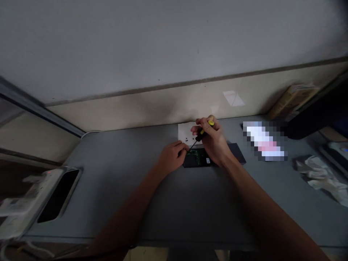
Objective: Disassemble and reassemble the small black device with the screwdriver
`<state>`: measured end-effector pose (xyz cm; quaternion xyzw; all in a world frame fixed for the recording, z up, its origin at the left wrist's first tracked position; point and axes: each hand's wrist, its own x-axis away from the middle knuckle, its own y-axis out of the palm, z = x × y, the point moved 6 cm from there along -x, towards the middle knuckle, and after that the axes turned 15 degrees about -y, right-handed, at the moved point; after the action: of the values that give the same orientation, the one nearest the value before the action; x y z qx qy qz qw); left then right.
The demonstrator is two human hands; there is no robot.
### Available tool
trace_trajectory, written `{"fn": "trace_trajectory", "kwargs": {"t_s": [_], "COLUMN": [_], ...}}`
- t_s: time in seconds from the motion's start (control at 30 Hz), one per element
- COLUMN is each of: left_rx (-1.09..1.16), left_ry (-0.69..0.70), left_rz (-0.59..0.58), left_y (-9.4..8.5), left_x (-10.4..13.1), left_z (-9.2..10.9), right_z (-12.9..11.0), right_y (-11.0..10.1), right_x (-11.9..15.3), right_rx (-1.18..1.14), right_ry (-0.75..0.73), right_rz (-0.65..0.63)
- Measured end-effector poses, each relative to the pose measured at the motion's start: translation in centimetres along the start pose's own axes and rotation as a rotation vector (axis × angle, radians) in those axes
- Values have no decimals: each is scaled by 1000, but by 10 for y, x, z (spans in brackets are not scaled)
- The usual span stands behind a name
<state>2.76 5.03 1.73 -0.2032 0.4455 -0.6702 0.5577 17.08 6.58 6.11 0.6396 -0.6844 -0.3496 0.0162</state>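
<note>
At the left edge, a phone-like slab [58, 195] with a dark screen lies on the grey table [114, 170], next to a white box-shaped unit [40, 188]. Well to its right, the left hand [172, 157] rests with its fingers bent inward, fingertips at the far left corner of a circuit board [199, 159]; whether they pinch the board or only press on it I cannot tell. The board lies flat just right of that hand, between the two hands, with its right end running up to the right hand. Just beyond it on the far side is a white sheet [182, 132] with small dark pieces [186, 140] on it. The right hand [216, 140] is closed around the handle of a black and yellow screwdriver [200, 136], which slants down to the left, its tip at the board close by the left fingertips. A dark flat panel [237, 153] shows right of the right wrist. Farther right are a blurred-out bright object [265, 141] and, nearer, crumpled white paper [320, 175].
</note>
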Motion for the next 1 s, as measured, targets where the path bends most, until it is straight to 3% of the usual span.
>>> {"fn": "trace_trajectory", "kwargs": {"t_s": [0.2,0.47,0.77,1.0], "left_rx": [-8,-5,12,-16], "left_ry": [-8,-7,8,15], "left_rz": [-18,-31,-16,-20], "left_y": [0,1,-1,-1], "left_x": [0,-1,0,0], "left_z": [0,0,2,3], "right_z": [-2,0,-2,-1], "right_y": [0,0,-2,-2], "right_x": [0,-1,-2,-3], "right_rx": [150,-38,109,-20], "right_ry": [-93,41,-69,30], "right_rz": [12,24,55,29]}}
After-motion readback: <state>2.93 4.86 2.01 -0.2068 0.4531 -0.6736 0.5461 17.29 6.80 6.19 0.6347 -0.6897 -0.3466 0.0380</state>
